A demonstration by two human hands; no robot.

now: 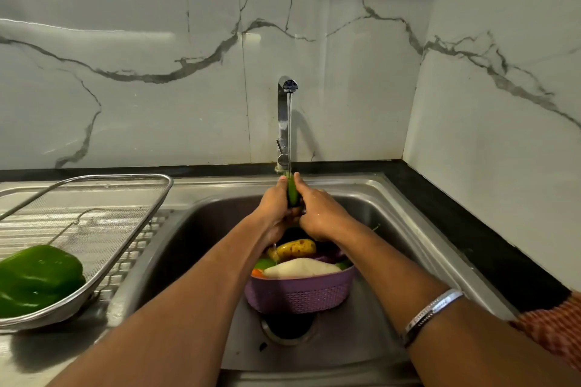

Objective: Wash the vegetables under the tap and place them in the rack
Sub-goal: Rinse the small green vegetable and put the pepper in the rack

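A long green vegetable (292, 192) stands upright under the running tap (284, 122), pressed between both palms. My left hand (273, 207) holds its left side and my right hand (320, 214) holds its right side, so most of it is hidden. Below them a purple basket (298, 292) sits in the sink (390, 261) holding a potato (297, 247), a white vegetable (301, 267) and other pieces. A green bell pepper (37, 278) lies in the wire mesh rack (103, 223) on the left drainboard.
The sink drain (287, 328) lies just in front of the basket. A black counter strip (471, 229) runs along the right and back, under marble walls. A bracelet sits on my right wrist.
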